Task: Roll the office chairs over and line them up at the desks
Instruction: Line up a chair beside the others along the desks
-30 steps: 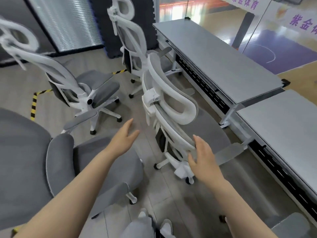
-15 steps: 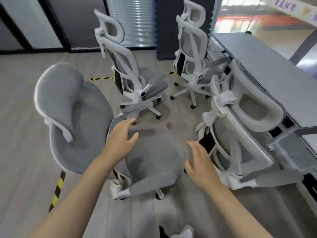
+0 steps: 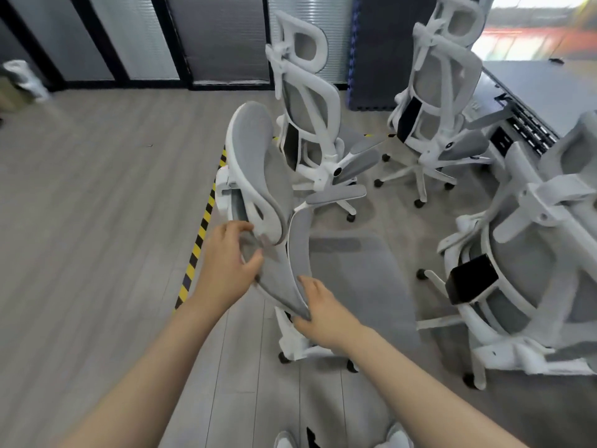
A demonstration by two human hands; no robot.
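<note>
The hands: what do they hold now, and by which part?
Both hold the nearest chair by its backrest edge: left hand near the headrest, right hand lower down.

Striped floor tape (image 3: pixel 203 232), blue mat (image 3: pixel 381 53)

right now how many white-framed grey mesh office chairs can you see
4. The nearest chair is held by the left hand and right hand; one chair behind it; one by the grey desk; one at the right edge. More may sit outside the frame.
</note>
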